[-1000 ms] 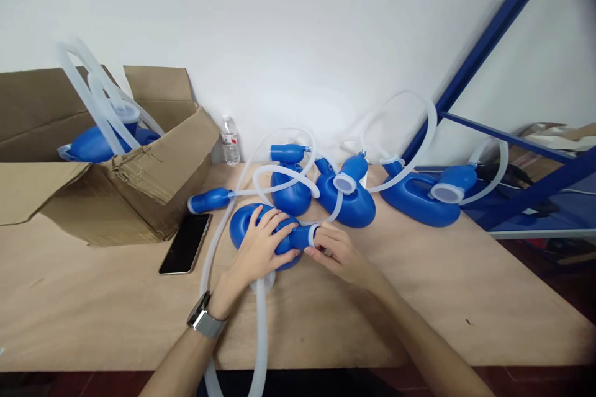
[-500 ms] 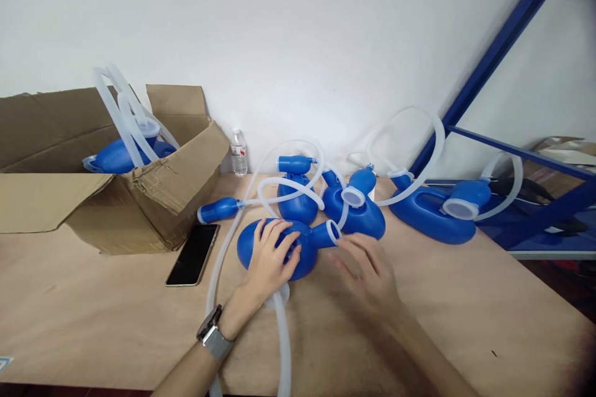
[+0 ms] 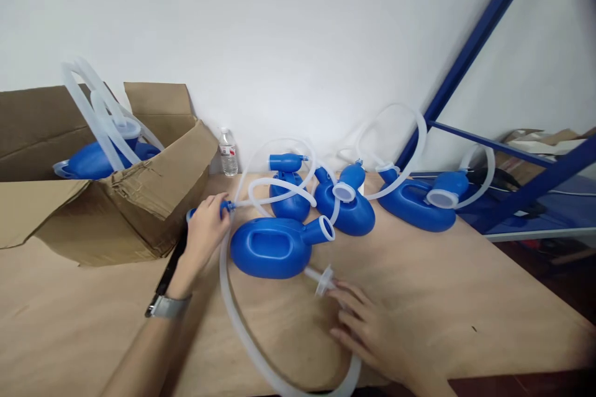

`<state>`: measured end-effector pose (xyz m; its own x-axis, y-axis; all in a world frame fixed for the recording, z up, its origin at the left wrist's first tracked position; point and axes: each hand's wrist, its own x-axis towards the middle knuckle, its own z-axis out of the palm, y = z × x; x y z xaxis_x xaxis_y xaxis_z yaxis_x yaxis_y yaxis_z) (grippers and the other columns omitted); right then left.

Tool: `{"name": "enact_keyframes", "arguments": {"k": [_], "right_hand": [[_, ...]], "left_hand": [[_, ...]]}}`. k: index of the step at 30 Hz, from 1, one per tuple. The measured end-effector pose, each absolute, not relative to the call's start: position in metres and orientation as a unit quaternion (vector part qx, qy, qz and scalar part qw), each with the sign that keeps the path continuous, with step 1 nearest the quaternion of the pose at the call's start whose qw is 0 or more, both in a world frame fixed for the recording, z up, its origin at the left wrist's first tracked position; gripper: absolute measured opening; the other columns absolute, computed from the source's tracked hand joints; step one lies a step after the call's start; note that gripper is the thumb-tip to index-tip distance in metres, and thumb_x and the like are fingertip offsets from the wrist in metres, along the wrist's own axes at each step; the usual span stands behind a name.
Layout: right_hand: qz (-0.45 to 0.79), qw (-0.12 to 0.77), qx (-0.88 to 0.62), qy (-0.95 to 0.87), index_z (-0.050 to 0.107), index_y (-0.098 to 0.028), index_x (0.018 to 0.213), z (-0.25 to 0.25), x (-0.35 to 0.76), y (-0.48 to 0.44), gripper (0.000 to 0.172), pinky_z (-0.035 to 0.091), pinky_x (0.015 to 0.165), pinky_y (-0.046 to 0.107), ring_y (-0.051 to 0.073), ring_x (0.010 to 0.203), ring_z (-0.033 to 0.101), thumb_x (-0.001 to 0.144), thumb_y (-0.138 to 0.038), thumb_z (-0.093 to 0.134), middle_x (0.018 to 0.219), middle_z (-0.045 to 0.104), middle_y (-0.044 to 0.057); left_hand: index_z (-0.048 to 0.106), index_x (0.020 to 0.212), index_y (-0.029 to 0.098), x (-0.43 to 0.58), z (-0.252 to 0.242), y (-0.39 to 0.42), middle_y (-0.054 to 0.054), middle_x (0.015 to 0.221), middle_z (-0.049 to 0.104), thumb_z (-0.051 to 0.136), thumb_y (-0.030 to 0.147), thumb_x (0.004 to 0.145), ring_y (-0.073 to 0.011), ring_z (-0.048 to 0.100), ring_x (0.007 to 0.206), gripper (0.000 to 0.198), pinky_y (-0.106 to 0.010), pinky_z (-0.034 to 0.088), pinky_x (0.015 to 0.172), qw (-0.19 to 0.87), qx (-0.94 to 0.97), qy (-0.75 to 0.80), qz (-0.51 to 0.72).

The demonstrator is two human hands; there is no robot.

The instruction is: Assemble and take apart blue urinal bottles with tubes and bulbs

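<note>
My left hand (image 3: 203,232) is closed round a blue funnel piece (image 3: 226,205) beside the cardboard box; most of that piece is hidden by the fingers. A clear white hose (image 3: 233,298) runs from there and loops toward the table's front. My right hand (image 3: 367,325) grips the hose's other end, just behind a white translucent cap (image 3: 325,280) with a short stem. Between the hands, a blue plastic urinal bottle (image 3: 270,247) lies on its side on the table, untouched. Its uncapped spout (image 3: 320,231) points right.
An open cardboard box (image 3: 139,211) holds blue bottles and hoses at left. A dark phone (image 3: 173,263) lies partly behind my left arm. Behind stand a water bottle (image 3: 228,152) and several blue urinal bottles (image 3: 354,214) with hoses. A blue metal rack (image 3: 465,56) is at right.
My left hand has left the urinal bottle and moved left onto the funnel piece. My right hand has moved down from the spout and now holds the hose's capped end. The view has shifted slightly.
</note>
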<state>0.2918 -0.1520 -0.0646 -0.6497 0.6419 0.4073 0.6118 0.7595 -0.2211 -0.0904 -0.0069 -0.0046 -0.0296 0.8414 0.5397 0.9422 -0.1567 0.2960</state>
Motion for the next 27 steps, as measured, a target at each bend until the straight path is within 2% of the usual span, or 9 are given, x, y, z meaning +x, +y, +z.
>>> {"name": "enact_keyframes", "arguments": {"k": [3, 5, 7, 9, 12, 14, 18, 23, 27], "right_hand": [[0.042, 0.257, -0.436, -0.861, 0.067, -0.024, 0.089, -0.069, 0.321, -0.151, 0.016, 0.066, 0.088, 0.042, 0.028, 0.114, 0.073, 0.102, -0.027, 0.057, 0.141, 0.064, 0.012], [0.046, 0.286, -0.479, -0.829, 0.066, -0.025, 0.094, -0.076, 0.331, -0.146, 0.012, 0.067, 0.089, 0.040, 0.028, 0.114, 0.073, 0.102, -0.027, 0.057, 0.138, 0.065, 0.012], [0.040, 0.309, -0.495, -0.811, 0.066, -0.025, 0.108, -0.083, 0.338, -0.136, 0.012, 0.065, 0.095, 0.042, 0.028, 0.120, 0.070, 0.102, -0.027, 0.056, 0.135, 0.065, 0.012], [0.038, 0.318, -0.497, -0.807, 0.065, -0.025, 0.117, -0.087, 0.345, -0.122, 0.019, 0.062, 0.100, 0.043, 0.027, 0.123, 0.069, 0.103, -0.026, 0.053, 0.135, 0.064, 0.013], [0.045, 0.317, -0.496, -0.807, 0.069, -0.022, 0.108, -0.087, 0.355, -0.098, 0.021, 0.060, 0.103, 0.045, 0.028, 0.126, 0.067, 0.105, -0.030, 0.049, 0.137, 0.063, 0.015], [0.055, 0.315, -0.507, -0.801, 0.071, -0.021, 0.104, -0.086, 0.359, -0.085, 0.026, 0.057, 0.107, 0.048, 0.030, 0.129, 0.065, 0.106, -0.035, 0.049, 0.138, 0.061, 0.016], [0.102, 0.307, -0.548, -0.772, 0.073, -0.022, 0.108, -0.079, 0.352, -0.082, 0.033, 0.051, 0.113, 0.053, 0.032, 0.132, 0.062, 0.105, -0.046, 0.050, 0.144, 0.058, 0.015], [0.146, 0.312, -0.592, -0.729, 0.065, -0.030, 0.137, -0.074, 0.328, -0.119, 0.043, 0.040, 0.122, 0.056, 0.033, 0.149, 0.044, 0.105, -0.053, 0.047, 0.162, 0.042, 0.010], [0.103, 0.362, -0.611, -0.696, 0.055, -0.032, 0.149, -0.074, 0.309, -0.158, 0.048, 0.034, 0.124, 0.062, 0.035, 0.157, 0.028, 0.106, -0.050, 0.046, 0.167, 0.034, 0.008]], "left_hand": [[0.051, 0.146, 0.013, -0.126, -0.022, 0.013, -0.023, 0.146, 0.057, 0.049, 0.023, 0.090, -0.0393, 0.055, 0.133, 0.057, -0.053, 0.050, 0.102, 0.077, -0.737, -0.649, -0.172], [0.045, 0.151, 0.014, -0.134, -0.035, 0.020, -0.024, 0.151, 0.052, 0.050, 0.027, 0.092, -0.0404, 0.050, 0.138, 0.061, -0.058, 0.044, 0.108, 0.086, -0.750, -0.644, -0.126], [0.045, 0.152, 0.014, -0.135, -0.045, 0.021, -0.024, 0.147, 0.054, 0.049, 0.029, 0.095, -0.0410, 0.052, 0.134, 0.059, -0.061, 0.040, 0.110, 0.102, -0.746, -0.648, -0.114], [0.047, 0.151, 0.015, -0.134, -0.049, 0.020, -0.024, 0.144, 0.057, 0.046, 0.032, 0.099, -0.0417, 0.055, 0.128, 0.055, -0.060, 0.042, 0.106, 0.112, -0.743, -0.649, -0.120], [0.048, 0.152, 0.016, -0.131, -0.042, 0.015, -0.023, 0.145, 0.057, 0.045, 0.040, 0.102, -0.0425, 0.056, 0.123, 0.056, -0.058, 0.045, 0.100, 0.130, -0.727, -0.653, -0.169], [0.047, 0.153, 0.017, -0.128, -0.032, 0.011, -0.022, 0.147, 0.057, 0.046, 0.045, 0.102, -0.0422, 0.055, 0.126, 0.058, -0.058, 0.042, 0.101, 0.156, -0.706, -0.655, -0.220], [0.049, 0.152, 0.016, -0.115, -0.005, -0.002, -0.021, 0.148, 0.058, 0.047, 0.046, 0.103, -0.0409, 0.053, 0.128, 0.057, -0.055, 0.039, 0.103, 0.203, -0.698, -0.634, -0.264], [0.053, 0.148, 0.012, -0.087, 0.036, -0.029, -0.023, 0.142, 0.062, 0.050, 0.043, 0.101, -0.0406, 0.060, 0.117, 0.056, -0.050, 0.040, 0.093, 0.221, -0.685, -0.660, -0.213], [0.054, 0.144, 0.013, -0.064, 0.070, -0.058, -0.022, 0.128, 0.069, 0.052, 0.048, 0.100, -0.0392, 0.067, 0.103, 0.056, -0.044, 0.043, 0.080, 0.215, -0.663, -0.699, -0.159]]}}
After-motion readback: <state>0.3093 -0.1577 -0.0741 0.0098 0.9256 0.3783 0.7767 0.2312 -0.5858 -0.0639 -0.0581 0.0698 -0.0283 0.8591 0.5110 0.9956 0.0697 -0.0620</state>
